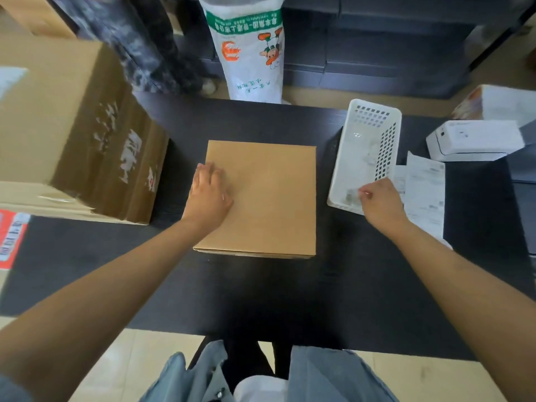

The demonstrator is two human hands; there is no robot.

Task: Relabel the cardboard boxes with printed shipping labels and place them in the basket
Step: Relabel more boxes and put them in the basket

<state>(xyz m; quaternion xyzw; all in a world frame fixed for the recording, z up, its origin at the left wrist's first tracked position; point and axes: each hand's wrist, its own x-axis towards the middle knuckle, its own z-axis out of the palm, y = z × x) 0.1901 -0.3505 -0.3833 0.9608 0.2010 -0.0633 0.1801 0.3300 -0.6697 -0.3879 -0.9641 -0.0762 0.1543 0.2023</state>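
A flat brown cardboard box (269,198) lies in the middle of the dark table (261,300), its top bare. My left hand (208,195) rests flat on the box's left part, fingers straight. A white perforated basket (367,152) stands to the right of the box. My right hand (380,201) is at the basket's near right corner with its fingers curled, pinching something small and pale over the rim; what it is stays unclear. White printed label sheets (425,192) lie just right of the basket.
A large brown carton (72,134) with white print stands on the table's left. A white label printer (475,139) sits at the right, with more white boxes (499,103) behind. A white printed sack (252,47) stands on the floor beyond the table.
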